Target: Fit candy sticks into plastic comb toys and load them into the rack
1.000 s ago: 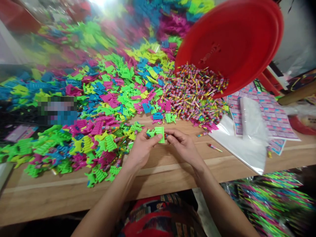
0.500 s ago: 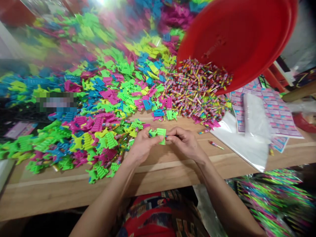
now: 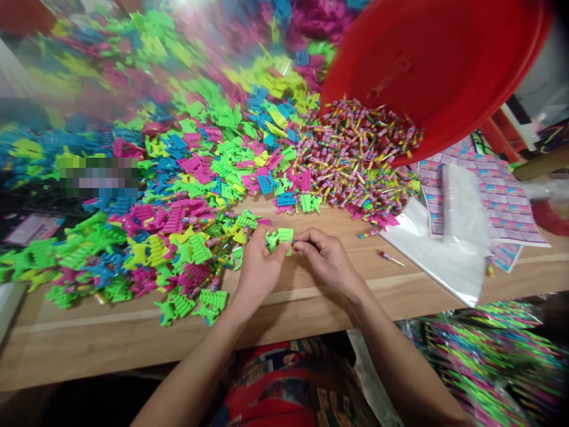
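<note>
My left hand (image 3: 262, 261) pinches a bright green plastic piece (image 3: 285, 235) with a ridged block and a figure-like end, held over the wooden table (image 3: 311, 302). Close against its right side, the thumb and fingers of my right hand (image 3: 324, 255) are pressed together; what they grip is too small and covered to make out. Left of my hands lies a big heap of green, pink, blue and yellow plastic pieces (image 3: 195, 169). Beyond my right hand is a pile of small colourful sticks (image 3: 355, 157), and a single stick (image 3: 391, 258) lies apart on the wood.
A tilted red basin (image 3: 427, 71) stands behind the stick pile. To the right are clear plastic bags (image 3: 464, 204) and printed sheets (image 3: 511, 204). Bagged colourful items (image 3: 480, 362) sit below the table edge at the lower right.
The green piece and my left hand have shifted slightly left and turned a little. My right hand has moved slightly left with it, its fingers still pressed together.
</note>
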The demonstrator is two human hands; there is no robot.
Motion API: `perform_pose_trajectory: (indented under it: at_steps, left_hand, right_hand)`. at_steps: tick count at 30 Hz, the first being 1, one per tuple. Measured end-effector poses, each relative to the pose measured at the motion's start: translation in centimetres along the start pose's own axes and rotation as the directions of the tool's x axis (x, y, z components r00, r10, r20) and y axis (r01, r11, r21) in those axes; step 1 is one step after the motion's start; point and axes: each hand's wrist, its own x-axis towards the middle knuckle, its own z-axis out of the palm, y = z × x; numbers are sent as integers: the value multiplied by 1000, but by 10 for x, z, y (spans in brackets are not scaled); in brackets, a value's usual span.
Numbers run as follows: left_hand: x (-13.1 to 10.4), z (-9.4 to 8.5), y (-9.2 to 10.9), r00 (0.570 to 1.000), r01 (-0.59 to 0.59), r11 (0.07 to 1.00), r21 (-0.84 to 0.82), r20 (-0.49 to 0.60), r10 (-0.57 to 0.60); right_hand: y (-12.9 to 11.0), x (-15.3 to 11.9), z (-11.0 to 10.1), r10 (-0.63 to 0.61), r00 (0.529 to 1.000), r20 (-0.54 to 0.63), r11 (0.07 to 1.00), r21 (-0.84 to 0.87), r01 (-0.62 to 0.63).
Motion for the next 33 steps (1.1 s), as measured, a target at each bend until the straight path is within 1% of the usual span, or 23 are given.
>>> perform_pose_trajectory:
  at_steps: [2, 4, 7, 10, 14, 16, 18, 21, 25, 28, 30, 33]
  left_hand:
    - [-3, 2, 0, 999, -32, 999, 14, -22, 32]
    - [-5, 2, -1, 999, -33, 999, -23, 0, 33]
    - [-5, 2, -3, 998, -12, 998, -58, 57, 15]
    - [-6, 0, -2, 997, 20, 998, -52, 81, -16]
    - [-5, 0, 4, 987, 79, 983, -167, 149, -54]
    - [-5, 0, 6, 989, 83, 979, -187, 140, -57]
    - [-7, 1, 6, 994, 50, 990, -132, 99, -37]
    - [-12, 3, 5, 999, -20, 1000, 7, 40, 20]
    - [-20, 9, 6, 992, -123, 984, 126, 8, 123]
    - [-25, 12, 8, 982, -189, 972, 137, 15, 189]
    - [-25, 12, 8, 982, -187, 972, 142, 27, 185]
    - [-22, 7, 6, 990, -132, 979, 158, 64, 123]
  right_hand:
    - [-3, 0, 0, 2, 1000, 2, 1000, -2, -2]
    - [-5, 1, -1, 14, 1000, 15, 1000, 27, -15]
    - [-6, 0, -5, 43, 998, 35, 995, 90, -46]
    - [-6, 0, -9, 62, 997, 50, 987, 148, -69]
    - [-7, 1, -15, 80, 990, 120, 975, 198, -103]
    - [-9, 2, -17, 89, 987, 137, 973, 201, -115]
    - [-9, 2, -16, 89, 989, 120, 974, 195, -112]
    - [-9, 0, -11, 84, 994, 64, 985, 149, -92]
    - [-13, -4, -2, 34, 999, 2, 999, -7, -34]
    - [-16, -7, 1, -17, 999, -40, 992, -124, 12]
    - [-16, -8, 1, -7, 999, -49, 989, -148, 0]
    - [-9, -9, -4, 7, 999, -41, 993, -121, -12]
